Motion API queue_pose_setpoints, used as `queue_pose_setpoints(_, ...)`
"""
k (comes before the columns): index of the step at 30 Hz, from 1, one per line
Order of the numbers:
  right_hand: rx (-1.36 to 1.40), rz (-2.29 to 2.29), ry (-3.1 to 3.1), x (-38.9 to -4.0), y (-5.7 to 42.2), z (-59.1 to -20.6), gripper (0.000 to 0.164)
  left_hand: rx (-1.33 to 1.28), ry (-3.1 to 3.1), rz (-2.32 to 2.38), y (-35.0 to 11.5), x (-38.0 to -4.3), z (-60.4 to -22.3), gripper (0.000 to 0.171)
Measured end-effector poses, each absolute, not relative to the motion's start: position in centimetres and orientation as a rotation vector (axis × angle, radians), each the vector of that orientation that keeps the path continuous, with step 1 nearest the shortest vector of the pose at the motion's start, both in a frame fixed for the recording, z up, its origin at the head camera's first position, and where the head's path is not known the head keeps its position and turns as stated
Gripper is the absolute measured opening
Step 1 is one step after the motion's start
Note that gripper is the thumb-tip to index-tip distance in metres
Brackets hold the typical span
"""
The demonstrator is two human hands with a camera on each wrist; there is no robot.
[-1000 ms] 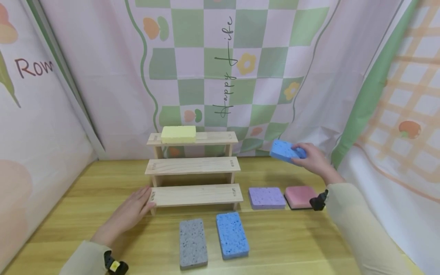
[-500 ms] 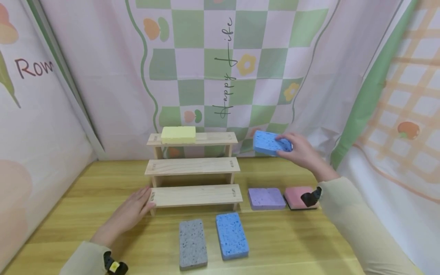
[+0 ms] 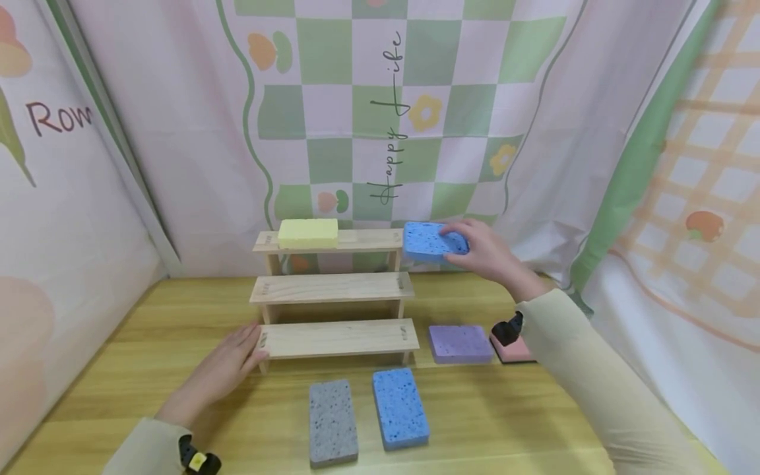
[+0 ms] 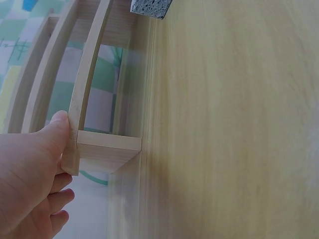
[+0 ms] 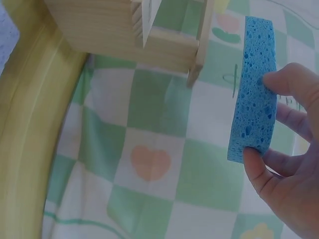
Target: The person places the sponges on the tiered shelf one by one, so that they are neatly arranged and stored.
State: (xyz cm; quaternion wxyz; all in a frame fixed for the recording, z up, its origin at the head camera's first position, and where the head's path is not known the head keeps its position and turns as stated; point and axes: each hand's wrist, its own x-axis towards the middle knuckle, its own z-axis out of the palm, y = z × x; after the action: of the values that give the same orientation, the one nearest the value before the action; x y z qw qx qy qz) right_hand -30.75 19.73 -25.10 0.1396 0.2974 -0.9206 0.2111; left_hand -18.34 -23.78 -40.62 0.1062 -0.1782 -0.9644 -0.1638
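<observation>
My right grip pinches a blue sponge in the air, just beside the top tier of the wooden rack, at its right end; I can't see the sponge's underside. My left grip pinches the lowest tier's left end, the index fingertip lost behind it. Sleeve and wrist camera cover part of the pink sponge; my left wrist view catches only a corner of the gray sponge.

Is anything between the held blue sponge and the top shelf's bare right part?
Nothing visible: the right hand holds the blue sponge near the right end of the top shelf, and the yellow sponge sits on its left part.
</observation>
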Motion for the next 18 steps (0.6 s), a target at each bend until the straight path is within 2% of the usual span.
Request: queue_pose_setpoints(18, 0.892, 0.637, -2.718, -33.4, 14.2, -24.8, 0.038, -0.53, -2.821, -0.472, -23.9, -18.5, -40.9, 0.056)
